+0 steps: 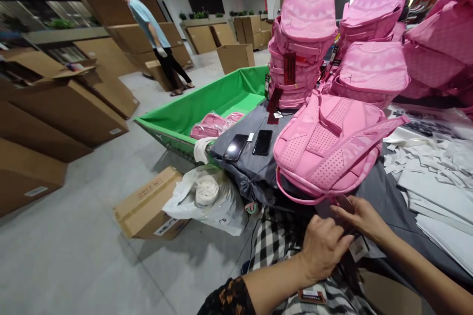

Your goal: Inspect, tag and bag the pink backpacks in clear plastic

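Observation:
A pink backpack (328, 142) lies straps up on the dark-covered table (391, 221), its top handle loop toward me. At its near edge, my right hand (360, 216) is closed with thumb and fingers pinched together; what they grip is too small to make out. Just below and left of it, my left hand (322, 247) is curled closed, its grasp hidden by its own fingers. A pale hang tag (359, 248) with a dark part dangles beneath the hands. Over my lap lies black-and-white checked cloth, with a brown label (312, 296) on it.
More pink backpacks (308, 15) stand stacked behind. Two phones (262, 142) lie on the table's left. White paper sheets (439, 192) cover the right. Beside the table are a green bin (177, 115), a white plastic bag (221, 206) and cartons (148, 202). A person (151, 34) walks behind.

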A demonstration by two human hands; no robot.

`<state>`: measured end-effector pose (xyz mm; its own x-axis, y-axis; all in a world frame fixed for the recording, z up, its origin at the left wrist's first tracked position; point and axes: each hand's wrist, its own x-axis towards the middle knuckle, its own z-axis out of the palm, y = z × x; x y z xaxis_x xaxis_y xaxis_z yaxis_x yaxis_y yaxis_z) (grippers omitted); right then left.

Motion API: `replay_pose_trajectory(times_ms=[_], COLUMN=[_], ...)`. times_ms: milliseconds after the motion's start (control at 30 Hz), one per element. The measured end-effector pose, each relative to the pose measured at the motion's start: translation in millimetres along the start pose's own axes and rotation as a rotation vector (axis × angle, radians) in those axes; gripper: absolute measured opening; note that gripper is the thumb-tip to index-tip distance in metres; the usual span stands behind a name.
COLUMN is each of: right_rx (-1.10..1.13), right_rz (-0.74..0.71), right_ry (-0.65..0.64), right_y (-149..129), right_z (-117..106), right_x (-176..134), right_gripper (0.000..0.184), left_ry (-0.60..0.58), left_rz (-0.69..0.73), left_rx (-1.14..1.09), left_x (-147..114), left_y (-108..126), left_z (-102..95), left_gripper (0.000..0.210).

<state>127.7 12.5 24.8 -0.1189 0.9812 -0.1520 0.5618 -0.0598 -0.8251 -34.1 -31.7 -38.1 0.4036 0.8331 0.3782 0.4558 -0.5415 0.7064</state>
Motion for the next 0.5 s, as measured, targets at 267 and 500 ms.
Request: replay_pose_trajectory(times_ms=[267,500], right_rx=[0.104,0.036], right_rz=[0.072,0.009], right_ry=[-0.124,-0.174], right_y=[3.5,1.7], right_z=[-1.2,-10.2], right_x=[8.8,7.6], right_gripper=[0.055,0.061], left_ry=[0.301,0.487], left_rz=[-0.806,-0.948], left_rx=[-1.466,-1.676], left_x=[-1.0,28.3], left_y=[-8.9,-12.2], left_z=[6.1,28.2], left_gripper=[0.058,0.032])
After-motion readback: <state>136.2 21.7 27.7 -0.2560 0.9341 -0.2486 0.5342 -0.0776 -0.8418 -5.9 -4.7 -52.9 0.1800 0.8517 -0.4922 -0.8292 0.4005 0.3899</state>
